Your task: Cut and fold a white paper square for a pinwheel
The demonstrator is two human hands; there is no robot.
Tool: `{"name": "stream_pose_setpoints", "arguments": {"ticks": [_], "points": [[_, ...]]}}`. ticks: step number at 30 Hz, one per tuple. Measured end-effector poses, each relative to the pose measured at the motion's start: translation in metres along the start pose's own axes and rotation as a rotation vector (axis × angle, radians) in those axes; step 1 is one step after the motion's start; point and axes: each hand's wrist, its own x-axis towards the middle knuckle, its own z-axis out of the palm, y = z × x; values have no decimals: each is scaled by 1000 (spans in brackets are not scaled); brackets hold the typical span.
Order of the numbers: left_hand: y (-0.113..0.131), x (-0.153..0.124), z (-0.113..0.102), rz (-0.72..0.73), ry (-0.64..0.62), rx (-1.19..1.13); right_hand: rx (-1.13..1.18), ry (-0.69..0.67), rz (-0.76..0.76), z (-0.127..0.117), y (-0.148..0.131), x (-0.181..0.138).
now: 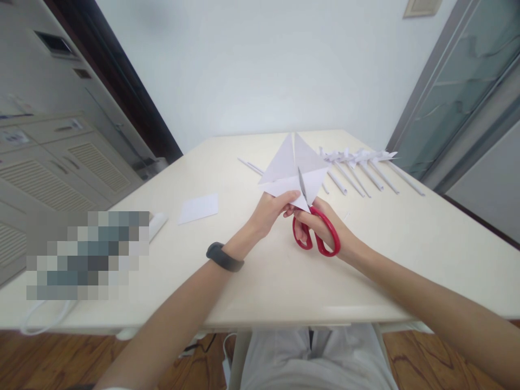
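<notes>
My left hand [274,210] pinches the lower edge of a folded sheet of white paper [278,164], thumb on top. The paper is held up above the table, with two pointed flaps at its far end and a narrow slit between them. In my right hand [325,222] is a pair of scissors [333,238] with red handles, fingers through the loops. One metal blade lies over the right half of the paper; the other blade is hidden behind it. Both hands are close together over the middle of the table.
Several rolled paper sticks with folded paper pieces [353,158] lie at the back right of the white table [244,292]. Two thin paper rolls [249,166] are behind the hands. A flat white paper [199,208] lies to the left, beside a blurred-out object [89,257] and a white cable [44,327].
</notes>
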Motion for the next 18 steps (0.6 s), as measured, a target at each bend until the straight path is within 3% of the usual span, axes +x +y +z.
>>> {"name": "stream_pose_setpoints", "arguments": {"ticks": [18], "points": [[4,-1,2,-31,27,-25,-2,-16,46,-3,-5,-1]]}}
